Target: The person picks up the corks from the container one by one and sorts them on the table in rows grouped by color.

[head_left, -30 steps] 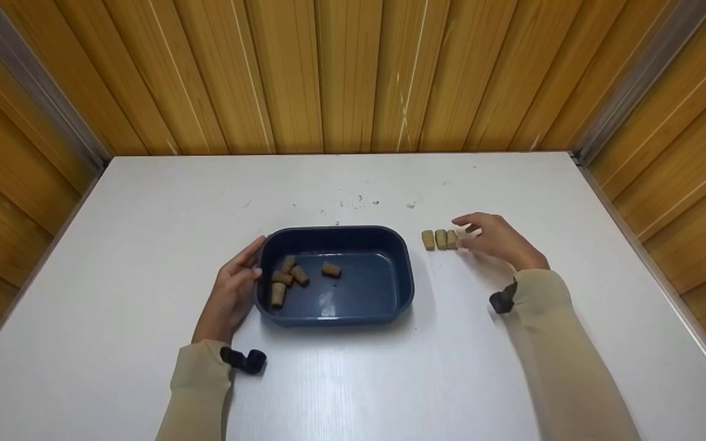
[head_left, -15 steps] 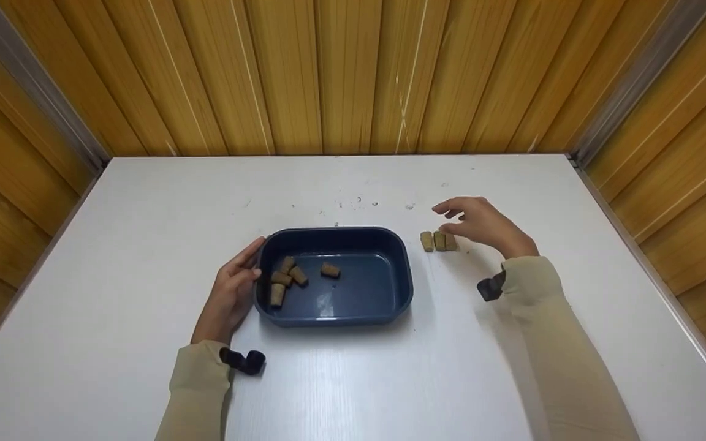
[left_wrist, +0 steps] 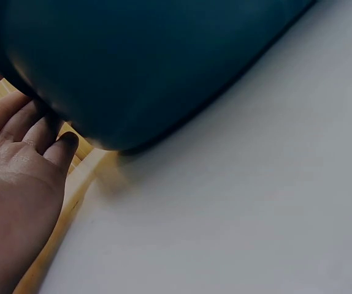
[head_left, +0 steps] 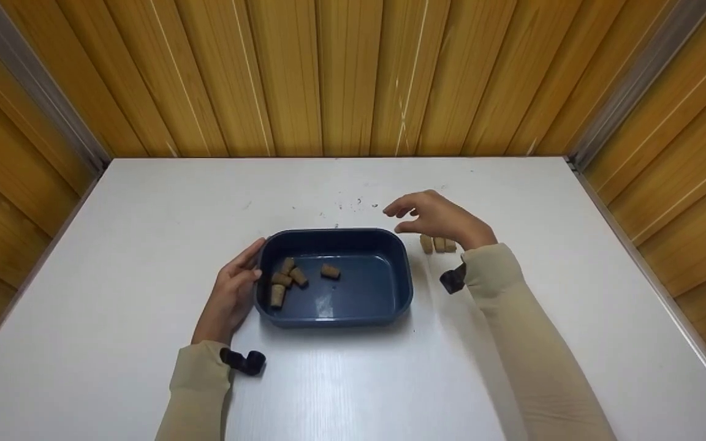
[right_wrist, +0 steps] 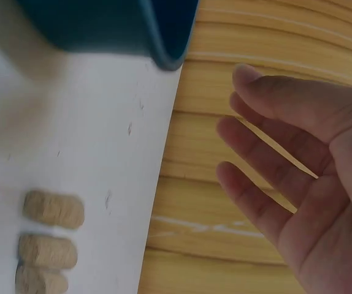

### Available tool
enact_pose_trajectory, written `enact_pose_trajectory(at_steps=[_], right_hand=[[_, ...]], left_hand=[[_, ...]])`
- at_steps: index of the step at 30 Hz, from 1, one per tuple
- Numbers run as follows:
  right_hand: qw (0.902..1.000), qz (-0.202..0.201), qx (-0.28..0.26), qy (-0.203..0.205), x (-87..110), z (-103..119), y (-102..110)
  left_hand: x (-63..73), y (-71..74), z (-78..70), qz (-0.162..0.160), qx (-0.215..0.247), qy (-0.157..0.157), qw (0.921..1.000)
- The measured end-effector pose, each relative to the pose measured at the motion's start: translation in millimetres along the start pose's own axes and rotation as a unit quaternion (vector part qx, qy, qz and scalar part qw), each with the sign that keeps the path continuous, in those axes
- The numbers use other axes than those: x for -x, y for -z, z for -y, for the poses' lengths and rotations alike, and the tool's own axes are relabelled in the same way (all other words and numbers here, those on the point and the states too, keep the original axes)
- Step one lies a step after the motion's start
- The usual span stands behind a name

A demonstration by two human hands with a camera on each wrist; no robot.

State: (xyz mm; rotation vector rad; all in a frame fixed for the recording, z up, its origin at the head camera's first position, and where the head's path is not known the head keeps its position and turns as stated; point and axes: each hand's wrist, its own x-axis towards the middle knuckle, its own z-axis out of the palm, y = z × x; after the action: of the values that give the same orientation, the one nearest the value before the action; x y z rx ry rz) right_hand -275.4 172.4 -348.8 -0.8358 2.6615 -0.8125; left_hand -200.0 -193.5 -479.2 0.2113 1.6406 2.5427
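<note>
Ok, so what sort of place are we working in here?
Probably a small work booth, though what lies outside the view can't be told: a plain white table is bordered by wood-look panelled walls, with grey metal strips at the corners.

A white, dark-flecked counter [head_left: 341,392] beneath a blue tub [head_left: 334,323] and, just beside it, three short corks [right_wrist: 47,251].
</note>
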Motion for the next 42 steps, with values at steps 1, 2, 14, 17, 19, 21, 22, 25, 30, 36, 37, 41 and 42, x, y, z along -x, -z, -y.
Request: enact_pose_trajectory(at_steps=[1,2,14,17,19,21,22,25,30,36,37,41,42], right_hand=[[1.0,0.007,-0.004,0.001,-3.1,4,-1],[0.9999,0.013,-0.006,0.004,-6.6,7,-3],[0.9947,0.07,-0.041,0.065,-48.6,36,-40],[0.9918,0.081,-0.044,0.088,-56.2,44,-51],[0.99,0.091,-0.048,0.097,-61.1,49,-58],[0.9888,0.102,-0.046,0.099,-65.4,54,-65],[0.9882,0.106,-0.045,0.101,-67.4,57,-69],[0.9867,0.115,-0.037,0.109,-72.6,64,-79],[0.9837,0.133,-0.027,0.118,-77.8,74,-94],[0.9807,0.163,-0.041,0.101,-81.8,80,-109],[0.98,0.166,-0.041,0.102,-83.0,81,-110],[0.9764,0.18,-0.029,0.116,-87.9,87,-116],[0.9752,0.183,-0.028,0.121,-89.2,88,-117]], left_hand=[[0.0,0.1,-0.1,0.002,0.001,0.0,1.0],[0.0,0.1,-0.4,0.004,0.002,0.0,1.0],[1.2,0.3,-1.5,-0.002,0.007,-0.005,1.0],[1.4,-0.4,-0.8,-0.001,0.002,-0.005,1.0],[1.8,-1.0,-0.5,-0.001,-0.002,-0.005,1.0],[2.3,-1.6,-0.3,-0.006,0.001,-0.004,1.0],[2.4,-2.1,-0.5,-0.007,0.004,-0.003,1.0],[2.8,-3.2,-1.1,-0.008,0.013,0.002,0.9999],[3.4,-3.9,-2.3,-0.008,0.014,0.009,0.9998],[3.9,-3.0,-1.7,-0.003,0.031,0.013,0.9994],[3.9,-3.0,-1.8,-0.002,0.034,0.013,0.9994],[3.4,-3.3,-1.8,-0.004,0.032,0.012,0.9994],[3.2,-3.4,-1.7,-0.004,0.031,0.012,0.9994]])
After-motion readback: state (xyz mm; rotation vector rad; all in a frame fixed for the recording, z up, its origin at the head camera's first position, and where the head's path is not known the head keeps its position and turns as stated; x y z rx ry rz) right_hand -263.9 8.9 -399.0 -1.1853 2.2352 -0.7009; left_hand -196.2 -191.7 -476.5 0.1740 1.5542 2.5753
